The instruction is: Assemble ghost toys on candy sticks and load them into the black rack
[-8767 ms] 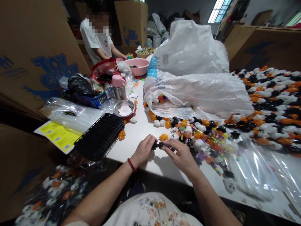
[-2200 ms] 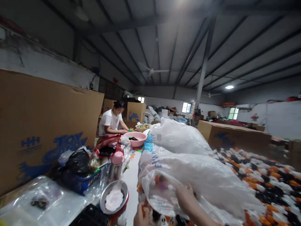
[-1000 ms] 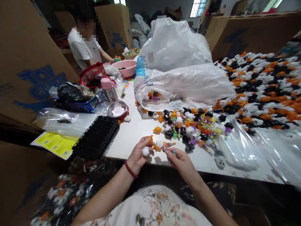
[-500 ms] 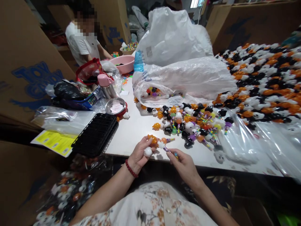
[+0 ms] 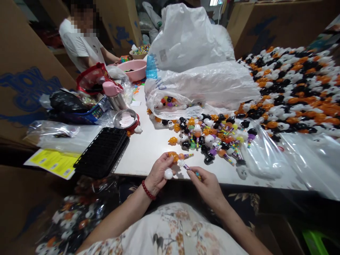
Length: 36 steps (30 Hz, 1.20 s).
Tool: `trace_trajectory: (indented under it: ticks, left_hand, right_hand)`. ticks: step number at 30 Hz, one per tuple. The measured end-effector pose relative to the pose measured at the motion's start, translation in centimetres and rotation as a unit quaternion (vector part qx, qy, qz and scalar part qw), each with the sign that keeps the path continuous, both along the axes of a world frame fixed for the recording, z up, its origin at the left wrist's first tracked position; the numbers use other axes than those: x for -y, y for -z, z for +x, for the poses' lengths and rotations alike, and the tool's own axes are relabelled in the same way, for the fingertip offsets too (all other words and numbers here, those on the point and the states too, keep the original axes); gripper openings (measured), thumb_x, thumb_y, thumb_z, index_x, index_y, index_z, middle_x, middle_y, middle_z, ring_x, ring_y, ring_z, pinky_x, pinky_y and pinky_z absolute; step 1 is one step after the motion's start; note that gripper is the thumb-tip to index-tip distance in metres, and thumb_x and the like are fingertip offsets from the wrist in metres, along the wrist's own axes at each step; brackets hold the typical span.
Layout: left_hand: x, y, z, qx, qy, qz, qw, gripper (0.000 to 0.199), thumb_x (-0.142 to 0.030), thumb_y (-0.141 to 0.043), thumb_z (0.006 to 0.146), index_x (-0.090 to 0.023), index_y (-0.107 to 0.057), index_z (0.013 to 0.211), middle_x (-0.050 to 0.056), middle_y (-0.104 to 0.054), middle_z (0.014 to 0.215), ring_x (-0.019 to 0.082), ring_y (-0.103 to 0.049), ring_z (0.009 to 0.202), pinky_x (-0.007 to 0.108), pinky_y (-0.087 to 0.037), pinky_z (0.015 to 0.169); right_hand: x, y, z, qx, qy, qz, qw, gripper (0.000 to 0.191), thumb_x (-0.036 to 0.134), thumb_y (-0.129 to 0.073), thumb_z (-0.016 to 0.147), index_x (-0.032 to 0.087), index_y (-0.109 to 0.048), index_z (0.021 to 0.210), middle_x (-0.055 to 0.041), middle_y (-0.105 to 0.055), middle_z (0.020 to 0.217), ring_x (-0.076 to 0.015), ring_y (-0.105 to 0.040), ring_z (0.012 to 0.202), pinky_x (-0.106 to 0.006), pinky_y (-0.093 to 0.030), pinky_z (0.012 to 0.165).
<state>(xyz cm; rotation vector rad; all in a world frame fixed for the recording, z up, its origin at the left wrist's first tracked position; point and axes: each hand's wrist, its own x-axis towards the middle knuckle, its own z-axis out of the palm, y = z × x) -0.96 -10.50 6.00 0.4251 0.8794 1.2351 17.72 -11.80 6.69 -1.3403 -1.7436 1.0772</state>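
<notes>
My left hand (image 5: 159, 172) is closed around an orange pumpkin-coloured plastic topper (image 5: 174, 157) with a candy-filled tube sticking out to the right, and a white round plastic head (image 5: 168, 173) at its palm. In my right hand (image 5: 204, 182), thumb and fingers pinch a purple candy tube (image 5: 186, 167) with a white collar. The collar's tip lies close to the left hand's things; whether they touch I cannot tell. Just beyond both hands lies a heap of Halloween candy tubes (image 5: 209, 138) with orange, black and white heads.
A large white plastic bag (image 5: 207, 85) lies behind the heap. Many loose heads (image 5: 294, 92) pile up at the right, by clear bags (image 5: 262, 159). Black plastic trays (image 5: 101, 152), a metal bowl (image 5: 124, 119) and a pink-lidded flask (image 5: 114, 95) stand left. A co-worker (image 5: 82, 46) is at the far left.
The view has shifted slightly, so the table's things sit further left. The white-collared tube in my right hand is now a little apart from the orange topper in my left hand.
</notes>
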Motion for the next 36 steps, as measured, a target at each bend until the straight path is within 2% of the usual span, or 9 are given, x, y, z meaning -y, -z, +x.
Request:
trace_trajectory:
  ticks: [3,7,9,12,14,18,26,32,36]
  left_hand:
    - [0.1,0.0,0.2,-0.016,0.002,0.008,1.000,0.036,-0.034,-0.080,0.074,-0.015,-0.058,0.096,0.003,-0.065,0.092,0.009,-0.060,0.067,0.013,-0.045,0.043]
    - [0.3,0.3,0.3,-0.049,0.016,0.016,0.999,0.043,-0.036,-0.081,0.073,-0.019,-0.052,0.099,0.002,-0.067,0.085,0.010,-0.060,0.064,0.014,-0.044,0.043]
    - [0.4,0.5,0.4,-0.066,0.034,0.030,0.997,0.042,-0.038,-0.079,0.075,-0.020,-0.052,0.102,0.001,-0.066,0.080,0.010,-0.059,0.061,0.015,-0.044,0.043]
    - [0.4,0.5,0.3,-0.084,0.054,0.050,0.994,0.038,-0.040,-0.074,0.080,-0.019,-0.054,0.104,0.000,-0.063,0.076,0.010,-0.057,0.061,0.015,-0.045,0.044]
    - [0.4,0.5,0.2,-0.092,0.061,0.056,0.992,0.036,-0.042,-0.072,0.081,-0.018,-0.055,0.103,0.000,-0.062,0.075,0.009,-0.056,0.061,0.015,-0.045,0.045]
    - [0.6,0.8,0.1,-0.117,0.080,0.058,0.988,0.038,-0.046,-0.069,0.083,-0.017,-0.055,0.103,0.000,-0.060,0.074,0.008,-0.054,0.059,0.015,-0.045,0.046]
    - [0.8,0.6,0.1,-0.112,0.161,0.058,0.979,0.037,-0.055,-0.059,0.088,-0.023,-0.042,0.097,-0.005,-0.051,0.072,0.006,-0.046,0.051,0.016,-0.043,0.042]
    - [1.2,-0.2,1.1,-0.125,0.151,0.054,0.979,0.040,-0.056,-0.059,0.087,-0.024,-0.039,0.099,-0.007,-0.045,0.069,0.006,-0.043,0.050,0.017,-0.043,0.041]
    - [1.3,-0.1,1.2,-0.088,0.146,0.031,0.985,0.042,-0.055,-0.065,0.083,-0.024,-0.042,0.099,-0.007,-0.047,0.071,0.007,-0.046,0.049,0.018,-0.042,0.040]
  right_hand:
    - [0.0,0.2,0.0,0.015,0.001,0.002,1.000,0.033,0.044,-0.053,0.093,0.018,-0.072,0.098,-0.0027,-0.072,0.085,-0.0161,-0.063,0.072,-0.024,-0.047,0.065]
    - [-0.1,0.8,-0.1,0.043,0.000,0.008,0.999,0.042,0.046,-0.057,0.091,0.016,-0.064,0.120,-0.0020,-0.070,0.077,-0.0157,-0.062,0.064,-0.025,-0.048,0.061]
    - [-0.2,0.9,-0.1,0.039,-0.007,0.026,0.999,0.044,0.044,-0.057,0.092,0.016,-0.061,0.126,-0.0041,-0.072,0.085,-0.0165,-0.065,0.070,-0.026,-0.051,0.067]
    - [-0.5,0.9,0.0,0.013,-0.029,0.062,0.998,0.033,0.038,-0.055,0.094,0.019,-0.067,0.119,-0.0079,-0.073,0.107,-0.0192,-0.068,0.093,-0.029,-0.052,0.085]
    - [-0.7,0.8,0.2,0.005,-0.039,0.074,0.996,0.029,0.036,-0.055,0.095,0.020,-0.071,0.112,-0.0084,-0.073,0.107,-0.0204,-0.068,0.097,-0.030,-0.051,0.087]
    - [-0.8,0.8,0.3,-0.007,-0.012,0.053,0.998,0.027,0.038,-0.058,0.092,0.020,-0.073,0.106,-0.0085,-0.074,0.101,-0.0215,-0.068,0.093,-0.032,-0.053,0.082]
    - [-1.2,1.6,-0.3,-0.094,0.033,-0.054,0.994,0.030,0.045,-0.068,0.083,0.020,-0.075,0.099,-0.0076,-0.074,0.100,-0.0233,-0.068,0.093,-0.035,-0.052,0.086]
    - [-1.1,1.5,-1.1,-0.099,0.042,-0.053,0.993,0.029,0.046,-0.069,0.082,0.019,-0.075,0.092,-0.0061,-0.074,0.091,-0.0217,-0.067,0.085,-0.032,-0.051,0.079]
    - [-1.1,1.4,-1.6,-0.098,0.031,-0.052,0.993,0.029,0.045,-0.067,0.084,0.018,-0.074,0.089,-0.0064,-0.073,0.089,-0.0207,-0.065,0.084,-0.032,-0.050,0.078]
